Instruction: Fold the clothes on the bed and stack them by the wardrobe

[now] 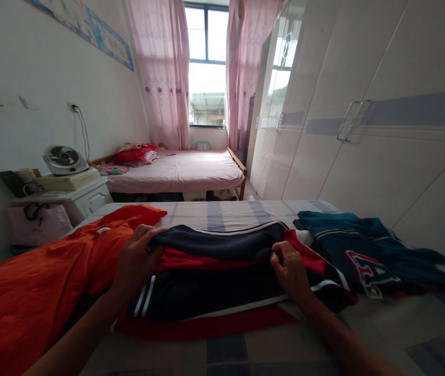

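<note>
A navy and red jacket (222,292) with white stripes lies spread across the bed in front of me, part of it folded over. My left hand (138,253) grips the left end of the folded navy section, thumb underneath. At the section's right side, my right hand (288,263) pinches the navy cloth between curled fingers. Beside my left arm is an orange garment (61,266), crumpled and touching the jacket. A teal garment (363,245) with a large letter A patch lies to the right. The jacket's underside is hidden.
The near bed has a checked sheet (228,347). Beyond it stands a second bed (183,169) with pink bedding. A small fan (65,158) sits on boxes upon a white cabinet (93,201) at left. White wardrobe doors (348,172) line the right side.
</note>
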The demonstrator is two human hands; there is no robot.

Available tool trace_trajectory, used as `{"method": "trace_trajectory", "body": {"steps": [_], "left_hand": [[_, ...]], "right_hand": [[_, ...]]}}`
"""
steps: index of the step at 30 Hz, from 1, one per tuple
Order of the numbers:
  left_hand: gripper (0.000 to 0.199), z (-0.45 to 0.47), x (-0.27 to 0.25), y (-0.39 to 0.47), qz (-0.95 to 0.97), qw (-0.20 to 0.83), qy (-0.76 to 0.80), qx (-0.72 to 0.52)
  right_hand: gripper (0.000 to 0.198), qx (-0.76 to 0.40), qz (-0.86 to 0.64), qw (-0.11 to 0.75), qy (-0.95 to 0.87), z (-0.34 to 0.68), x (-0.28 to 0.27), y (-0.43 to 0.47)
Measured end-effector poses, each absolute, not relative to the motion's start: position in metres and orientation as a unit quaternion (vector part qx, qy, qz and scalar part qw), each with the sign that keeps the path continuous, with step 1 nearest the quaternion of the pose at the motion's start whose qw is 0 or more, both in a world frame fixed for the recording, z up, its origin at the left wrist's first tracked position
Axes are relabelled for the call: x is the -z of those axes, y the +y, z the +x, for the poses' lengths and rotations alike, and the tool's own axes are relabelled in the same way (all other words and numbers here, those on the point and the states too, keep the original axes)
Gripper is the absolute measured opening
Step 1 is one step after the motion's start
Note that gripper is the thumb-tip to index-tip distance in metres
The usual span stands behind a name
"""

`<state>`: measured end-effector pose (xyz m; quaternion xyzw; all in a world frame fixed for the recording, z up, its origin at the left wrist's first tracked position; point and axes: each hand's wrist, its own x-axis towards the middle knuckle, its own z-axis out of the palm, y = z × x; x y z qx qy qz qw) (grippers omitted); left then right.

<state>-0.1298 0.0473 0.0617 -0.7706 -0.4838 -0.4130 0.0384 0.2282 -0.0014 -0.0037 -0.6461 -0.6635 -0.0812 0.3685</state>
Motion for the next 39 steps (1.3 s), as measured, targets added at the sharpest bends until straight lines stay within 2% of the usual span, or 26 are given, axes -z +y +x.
{"method": "trace_trajectory", "body": {"steps": [4,8,12,15,20,22,25,27,32,34,37,39], "left_hand": [[0.031,-0.152,-0.034,0.03,-0.836,0.068,-0.426,0.34],[0.034,-0.156,-0.016,0.021,-0.877,0.096,-0.393,0.258],[0.034,-0.15,-0.02,0.023,-0.872,0.181,-0.384,0.242],[0.039,-0.153,-0.023,0.025,-0.87,0.232,-0.371,0.229],[0.052,-0.166,-0.019,0.019,-0.905,0.118,-0.378,0.153],[0.054,-0.163,-0.024,0.015,-0.901,0.086,-0.393,0.161],[0.042,-0.147,-0.032,0.014,-0.888,0.098,-0.405,0.192],[0.044,-0.134,-0.028,0.016,-0.875,0.125,-0.425,0.195],[0.047,-0.127,0.009,0.024,-0.859,0.13,-0.48,0.122],[0.046,-0.131,0.015,0.026,-0.859,0.122,-0.485,0.113],[0.044,-0.13,0.007,0.026,-0.852,0.116,-0.492,0.133],[0.044,-0.118,-0.006,0.025,-0.849,0.106,-0.491,0.164]], "right_hand": [[0.011,0.093,-0.632,0.293,-0.712,0.236,0.005,-0.021],[0.031,0.114,-0.606,0.259,-0.744,0.221,0.0,-0.02],[0.014,0.111,-0.601,0.285,-0.738,0.216,-0.009,-0.006],[0.013,0.144,-0.601,0.33,-0.714,0.225,-0.013,-0.013],[0.018,0.015,-0.587,0.23,-0.776,0.237,-0.021,-0.047],[0.017,0.017,-0.592,0.243,-0.768,0.238,-0.03,-0.046],[0.025,0.109,-0.592,0.291,-0.743,0.238,-0.036,-0.022],[0.035,0.146,-0.597,0.274,-0.74,0.241,-0.028,0.0],[0.038,0.05,-0.654,0.151,-0.74,0.256,0.003,0.028],[0.04,0.044,-0.653,0.173,-0.736,0.268,0.001,0.019],[0.043,0.097,-0.691,0.235,-0.677,0.294,-0.015,-0.007],[0.042,0.096,-0.737,0.234,-0.627,0.314,-0.023,-0.021]]}}
